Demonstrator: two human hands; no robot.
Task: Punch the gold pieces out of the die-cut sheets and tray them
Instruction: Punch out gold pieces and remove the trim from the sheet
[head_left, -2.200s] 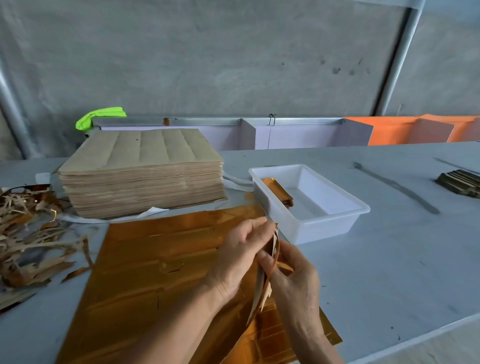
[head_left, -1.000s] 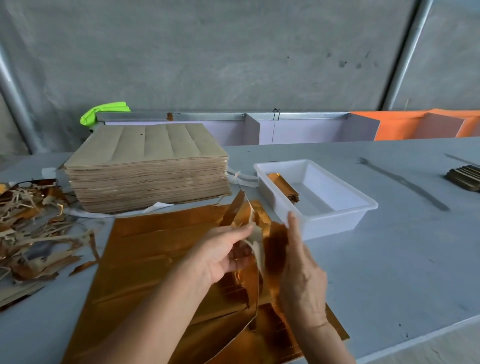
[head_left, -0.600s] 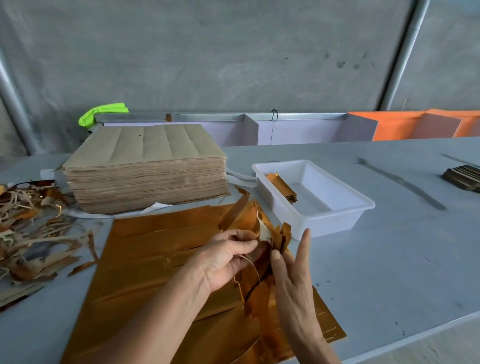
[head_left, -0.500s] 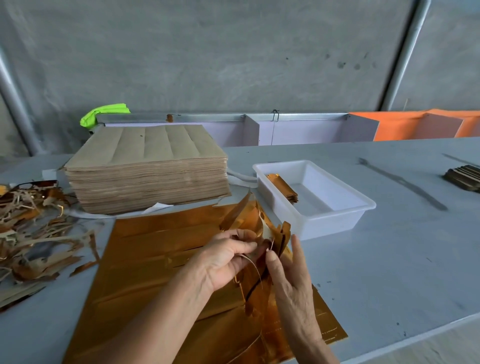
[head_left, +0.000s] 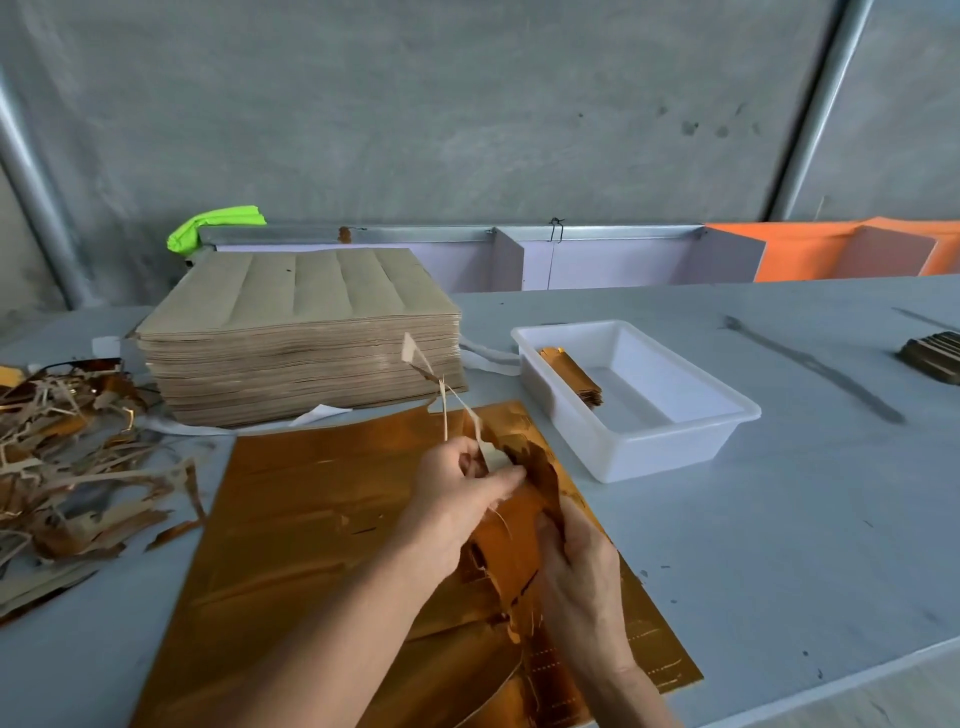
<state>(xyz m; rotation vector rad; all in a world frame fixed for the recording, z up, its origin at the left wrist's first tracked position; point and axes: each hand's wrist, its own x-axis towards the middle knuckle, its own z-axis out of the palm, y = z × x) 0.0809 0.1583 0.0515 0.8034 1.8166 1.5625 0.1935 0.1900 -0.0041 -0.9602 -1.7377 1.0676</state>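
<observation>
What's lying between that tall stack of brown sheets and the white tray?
In the head view, crumpled white strips lie on the table between the brown stack and the white tray; otherwise that gap is bare tabletop.

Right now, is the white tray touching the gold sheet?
Apart. The head view shows a strip of bare table between the white tray and the gold sheet at its near corner.
</observation>
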